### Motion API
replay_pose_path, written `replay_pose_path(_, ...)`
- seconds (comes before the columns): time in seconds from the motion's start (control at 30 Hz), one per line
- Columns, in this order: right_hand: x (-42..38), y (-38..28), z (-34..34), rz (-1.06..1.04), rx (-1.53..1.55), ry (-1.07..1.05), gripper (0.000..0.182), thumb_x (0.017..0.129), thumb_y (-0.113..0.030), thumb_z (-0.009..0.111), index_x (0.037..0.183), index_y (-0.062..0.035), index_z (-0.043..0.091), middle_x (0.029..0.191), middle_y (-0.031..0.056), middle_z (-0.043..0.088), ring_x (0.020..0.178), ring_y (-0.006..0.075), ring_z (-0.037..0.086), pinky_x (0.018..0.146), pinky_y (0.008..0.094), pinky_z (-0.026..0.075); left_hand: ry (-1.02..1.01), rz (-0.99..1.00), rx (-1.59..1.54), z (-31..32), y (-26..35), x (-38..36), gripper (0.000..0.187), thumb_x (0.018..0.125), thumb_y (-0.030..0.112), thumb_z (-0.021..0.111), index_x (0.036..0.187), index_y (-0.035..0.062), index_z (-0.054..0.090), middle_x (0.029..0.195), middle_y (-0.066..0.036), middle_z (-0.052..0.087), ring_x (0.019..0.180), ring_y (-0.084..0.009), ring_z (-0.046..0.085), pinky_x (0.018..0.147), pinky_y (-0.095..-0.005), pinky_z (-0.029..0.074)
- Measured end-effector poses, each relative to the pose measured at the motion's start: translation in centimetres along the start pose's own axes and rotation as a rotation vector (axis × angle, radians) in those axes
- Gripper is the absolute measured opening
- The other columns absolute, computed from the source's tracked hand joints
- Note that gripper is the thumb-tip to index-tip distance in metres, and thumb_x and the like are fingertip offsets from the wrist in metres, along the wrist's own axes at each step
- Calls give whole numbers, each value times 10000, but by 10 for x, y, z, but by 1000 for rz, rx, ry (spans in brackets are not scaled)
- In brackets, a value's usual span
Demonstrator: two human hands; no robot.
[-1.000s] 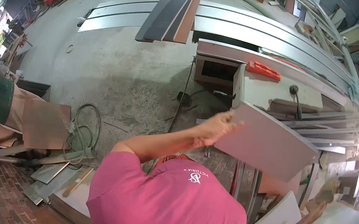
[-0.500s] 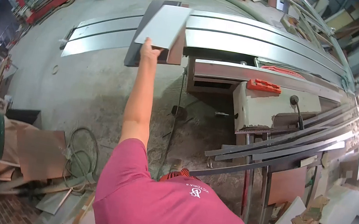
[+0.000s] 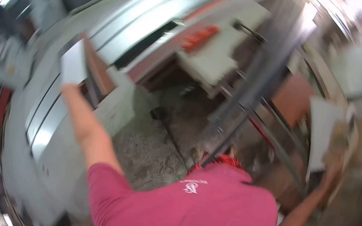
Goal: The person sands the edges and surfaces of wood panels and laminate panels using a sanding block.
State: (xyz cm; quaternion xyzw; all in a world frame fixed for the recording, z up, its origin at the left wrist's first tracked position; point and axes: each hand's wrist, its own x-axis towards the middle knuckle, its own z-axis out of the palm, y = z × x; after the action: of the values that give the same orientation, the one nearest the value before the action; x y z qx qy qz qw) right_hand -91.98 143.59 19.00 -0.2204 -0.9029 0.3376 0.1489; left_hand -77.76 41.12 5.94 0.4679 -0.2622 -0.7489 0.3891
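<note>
My left hand (image 3: 70, 89) is stretched out at the left, closed on the lower edge of a white panel (image 3: 74, 62). The panel rests against dark and reddish-brown box-like pieces (image 3: 98, 70) on long silvery metal strips (image 3: 135, 11). At the right, my right hand (image 3: 334, 161) reaches down beside a tan piece (image 3: 340, 136) and a pale upright board (image 3: 320, 128). Motion blur smears its fingers, so its hold on anything cannot be made out.
An orange-red object (image 3: 200, 38) lies on a pale machine housing (image 3: 213, 61) ahead. Long dark metal bars (image 3: 264, 64) cross the middle right. A brown board (image 3: 291, 98) stands beside them. A white machine (image 3: 4, 61) is at the far left.
The view has swung right and tilted. My left hand stays at the white panel, now farther left in view. My right hand and forearm show more fully at the right.
</note>
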Motion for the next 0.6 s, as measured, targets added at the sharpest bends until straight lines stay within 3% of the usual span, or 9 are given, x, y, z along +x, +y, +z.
replay_pose_path(0.1,4,29,-1,3,206,14,355,932,-299,436,1085,1,547,815,29,577,739,121,559,618,260,463,71,22,66,6,19,-7,527,879,266,504,1313,40,307,1267,-207,424,1162,-337,427,909,-514,397)
replay_pose_path(0.23,7,48,10,-40,477,64,369,920,-266,487,1153,16,528,938,13,567,793,68,503,690,227,435,112,247,-88,74,8,-132,561,870,257,523,1325,27,288,1263,-228,423,1175,-324,419,931,-467,408)
replay_pose_path(0.3,14,56,13,2,482,125,404,922,-292,479,1185,14,505,934,14,562,796,70,495,693,224,428,-101,239,-118,118,-18,-216,578,866,253,532,1331,20,279,1260,-238,423,1182,-318,415,942,-444,413)
replay_pose_path(0.37,32,76,12,-53,485,152,436,922,-314,471,1200,22,492,928,23,558,795,67,489,689,217,420,-795,51,97,130,-61,-243,526,900,218,460,1332,-5,261,1293,-207,405,1202,-327,392,986,-429,374)
replay_pose_path(0.4,34,70,13,-98,392,201,435,923,-327,453,1159,34,505,840,29,561,723,73,486,626,233,422,-930,340,351,147,-113,-322,464,923,199,386,1333,12,273,1292,-173,418,1184,-328,414,1024,-414,326)
replay_pose_path(0.43,40,71,12,-142,300,241,441,924,-340,435,1119,46,519,751,35,563,652,79,484,563,248,423,-1015,340,484,157,-155,-393,469,905,173,375,1336,12,279,1295,-165,429,1102,-274,500,941,-358,412)
replay_pose_path(0.47,48,79,10,-90,360,207,479,910,-369,437,1157,36,503,697,37,548,605,98,489,522,270,417,-1163,75,327,166,-197,-449,464,907,197,387,1328,26,296,1307,-167,414,1110,-295,496,947,-401,406)
replay_pose_path(0.5,55,89,9,-79,368,201,479,910,-369,437,1157,36,503,697,37,548,605,98,489,522,270,417,-1298,-58,447,174,-230,-493,476,904,217,425,1323,30,300,1314,-175,401,1132,-320,478,946,-442,402)
replay_pose_path(0.6,74,117,9,17,344,222,512,895,-391,454,1207,15,481,688,44,540,588,121,499,521,283,423,-1201,-757,504,176,-340,-579,496,913,261,459,1295,-20,312,1318,-230,368,1173,-366,432,944,-433,408)
